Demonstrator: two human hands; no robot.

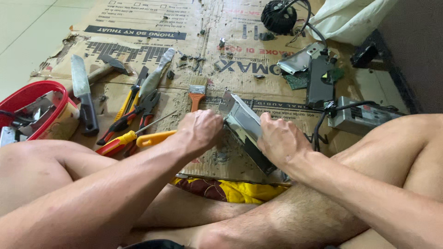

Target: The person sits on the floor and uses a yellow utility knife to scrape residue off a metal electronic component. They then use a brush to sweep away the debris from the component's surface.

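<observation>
I sit on the floor with both hands on a grey metal housing (243, 121) that stands tilted on flattened cardboard (217, 60). My left hand (199, 131) grips its left end, fingers curled closed. My right hand (280, 140) clamps the housing's right side, fingers wrapped over its edge. The lower part of the housing is hidden behind my right hand. Just left of my left hand lie a yellow-handled screwdriver (154, 137) and a red-and-yellow one (117, 144).
To the left lie pliers (138, 110), a cleaver (83, 92), a hammer (107, 67), an orange-handled brush (197, 92) and a red basket (32, 108). Farther back are a black round part (278, 16), a circuit board with metal cover (304, 64), another grey box (364, 117) with cables, and a white bag (346, 18).
</observation>
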